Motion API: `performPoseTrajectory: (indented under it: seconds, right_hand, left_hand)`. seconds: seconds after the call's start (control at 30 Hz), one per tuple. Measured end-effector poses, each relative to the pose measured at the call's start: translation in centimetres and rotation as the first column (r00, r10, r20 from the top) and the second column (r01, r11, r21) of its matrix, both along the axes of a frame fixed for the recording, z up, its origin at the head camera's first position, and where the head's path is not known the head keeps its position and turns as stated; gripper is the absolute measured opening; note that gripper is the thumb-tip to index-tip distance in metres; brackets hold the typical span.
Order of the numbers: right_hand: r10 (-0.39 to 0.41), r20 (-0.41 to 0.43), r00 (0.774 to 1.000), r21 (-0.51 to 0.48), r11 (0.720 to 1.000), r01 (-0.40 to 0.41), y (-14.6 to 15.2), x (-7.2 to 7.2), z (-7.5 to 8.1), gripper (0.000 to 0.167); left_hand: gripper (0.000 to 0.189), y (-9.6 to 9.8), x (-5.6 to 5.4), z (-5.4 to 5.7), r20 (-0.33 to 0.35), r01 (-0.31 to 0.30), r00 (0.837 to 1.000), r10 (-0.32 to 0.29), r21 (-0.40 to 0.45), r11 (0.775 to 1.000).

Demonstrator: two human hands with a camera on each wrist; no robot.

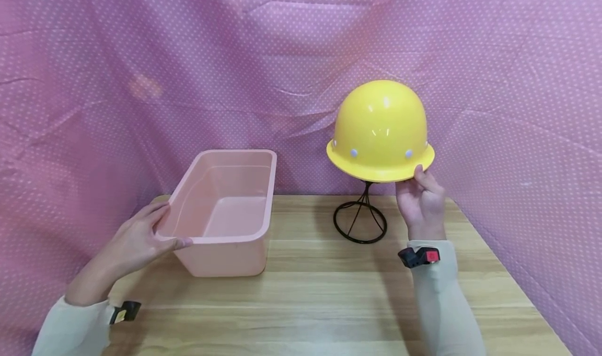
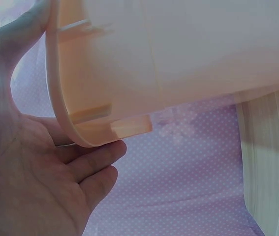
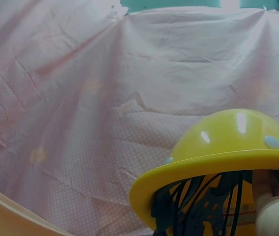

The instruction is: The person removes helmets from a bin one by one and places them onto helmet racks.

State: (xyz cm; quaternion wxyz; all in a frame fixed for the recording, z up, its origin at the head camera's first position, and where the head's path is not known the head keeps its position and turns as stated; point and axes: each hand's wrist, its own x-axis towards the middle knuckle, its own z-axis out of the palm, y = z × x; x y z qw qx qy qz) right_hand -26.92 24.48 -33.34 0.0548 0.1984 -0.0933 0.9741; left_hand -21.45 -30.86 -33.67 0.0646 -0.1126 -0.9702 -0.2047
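My left hand (image 1: 141,238) grips the near left corner of a pink plastic bin (image 1: 235,262), thumb over the rim and fingers round the outside. In the left wrist view the fingers (image 2: 97,164) touch the underside of the bin's rim (image 2: 55,88). On the right, a yellow hard hat (image 1: 381,126) sits above a black wire stand (image 1: 360,222); whether it touches the stand is hidden. My right hand (image 1: 423,202) pinches the hat's near right brim, thumb on top and fingers beneath. Dark straps (image 3: 203,196) show inside the hat in the right wrist view.
A light wood table (image 1: 305,293) bears the bin and the stand. Pink dotted cloth (image 1: 282,58) hangs behind and along both sides. Each sleeve carries a small black wrist camera, one on the left (image 1: 126,311) and one on the right (image 1: 418,256).
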Motion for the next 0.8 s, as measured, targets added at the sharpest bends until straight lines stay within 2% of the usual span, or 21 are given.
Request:
performPoseTrajectory:
  seconds: [0.43,0.8]
  right_hand:
    - [0.013,-0.001,1.000,0.009,1.000,-0.013,-0.1,0.3,-1.0,0.055]
    - [0.020,-0.037,0.999,0.049,0.999,-0.018,-0.2,0.4,-2.1,0.051]
  left_hand:
    - [0.114,0.1,-0.1,0.2,-0.014,0.001,1.000,-0.001,-0.004,1.000]
    - [0.111,0.1,-0.1,-0.1,-0.067,0.009,0.998,-0.009,0.001,1.000]
